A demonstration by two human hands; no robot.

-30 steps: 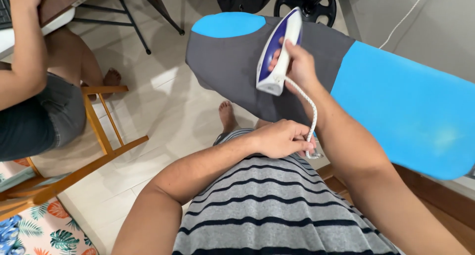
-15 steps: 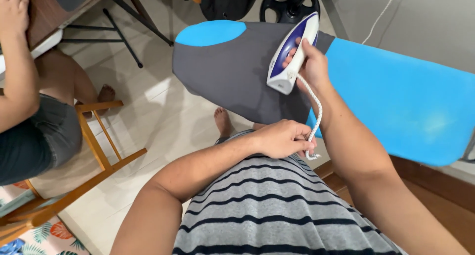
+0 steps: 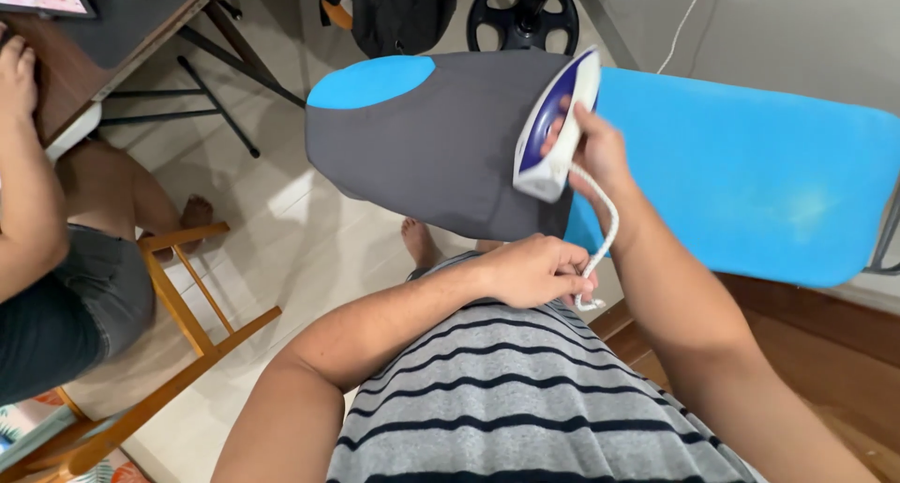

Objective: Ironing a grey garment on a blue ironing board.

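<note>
From the head camera, the right hand (image 3: 600, 150) has its grip wrapped around the handle of a white and purple iron (image 3: 553, 127), which sits at about one o'clock of the picture's centre, its soleplate down on a grey cloth (image 3: 431, 155) near that cloth's right edge. The cloth is spread over the narrow end of a blue ironing board (image 3: 750, 178), whose bare blue cover runs off toward three o'clock. From the iron's rear a white braided cord (image 3: 607, 234) loops down toward five o'clock into the left hand (image 3: 536, 270), whose grip is curled tight around the cord, just above a striped shirt (image 3: 525, 399). At nine o'clock another person sits on a wooden chair (image 3: 183, 295), one hand (image 3: 17, 66) resting on a tabletop (image 3: 56, 66) at ten o'clock.
</note>
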